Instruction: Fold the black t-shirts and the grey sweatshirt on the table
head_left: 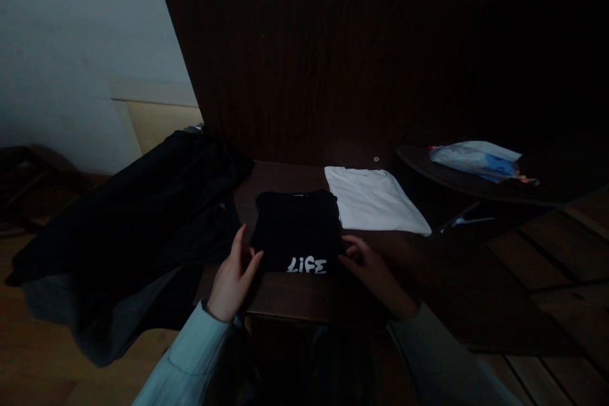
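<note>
Both hands are resting at the near corners of the folded black shirt (295,228) lying on the tabletop (295,295): left hand (231,279) fingers apart, right hand (368,269) loosely curled. Pressing the edges flat evenly should be keeping the fold square beside the white shirt (373,200).

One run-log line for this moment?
left hand: touching black shirt | right hand: on its other edge | white shirt: folded beside

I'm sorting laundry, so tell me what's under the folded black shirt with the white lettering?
The black shirt lies flat on the dark wooden table, with both hands at its near corners. Bare tabletop shows around it. Anything directly beneath the shirt is covered and cannot be seen.
</note>
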Tool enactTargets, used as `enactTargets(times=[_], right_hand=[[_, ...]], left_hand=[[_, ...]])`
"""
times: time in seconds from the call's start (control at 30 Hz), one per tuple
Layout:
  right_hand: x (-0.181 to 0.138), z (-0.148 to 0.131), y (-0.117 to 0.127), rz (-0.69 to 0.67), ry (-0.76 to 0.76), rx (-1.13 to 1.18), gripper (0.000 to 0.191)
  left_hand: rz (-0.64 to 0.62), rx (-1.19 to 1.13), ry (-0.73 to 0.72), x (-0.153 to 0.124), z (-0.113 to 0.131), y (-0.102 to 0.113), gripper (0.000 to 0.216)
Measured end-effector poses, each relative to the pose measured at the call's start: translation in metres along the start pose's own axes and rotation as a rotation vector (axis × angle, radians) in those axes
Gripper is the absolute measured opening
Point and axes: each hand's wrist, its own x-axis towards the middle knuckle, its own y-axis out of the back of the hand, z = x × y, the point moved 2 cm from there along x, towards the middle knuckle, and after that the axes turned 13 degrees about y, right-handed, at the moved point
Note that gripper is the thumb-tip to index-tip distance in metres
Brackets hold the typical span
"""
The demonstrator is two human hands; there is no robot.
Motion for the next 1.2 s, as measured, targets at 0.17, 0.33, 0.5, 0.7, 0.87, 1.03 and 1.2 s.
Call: enactTargets(times=[0.17,0.33,0.5,0.7,0.87,1.03,1.2], right_hand=[[-0.004,0.005,-0.006,0.093,0.016,0.038,0.036],[-0.014,0.003,-0.008,0.050,0.103,-0.039,0.026],[-0.019,0.003,-0.010,0.015,0.153,-0.174,0.030],[-0.005,-0.014,0.004,-0.091,0.189,-0.325,0.029],[0.042,-0.032,0.001,0.049,0.341,-0.404,0.043],[0.078,-0.016,-0.036,0.007,0.331,-0.584,0.054],[0.080,0.002,-0.050,0.006,0.303,-0.598,0.052]], left_hand=[[0.021,-0.048,-0.108,0.002,0.001,-0.004,0.046],[0.070,0.064,-0.181,-0.010,-0.003,-0.006,0.028],[0.104,0.259,-0.162,-0.018,-0.003,-0.002,0.029],[-0.072,0.673,-0.166,0.001,0.038,0.018,0.027],[0.045,0.634,-0.235,0.039,0.076,0.004,0.041],[0.047,0.585,-0.208,0.070,0.060,-0.035,0.047],[0.090,0.440,-0.179,0.081,0.036,-0.043,0.047]])
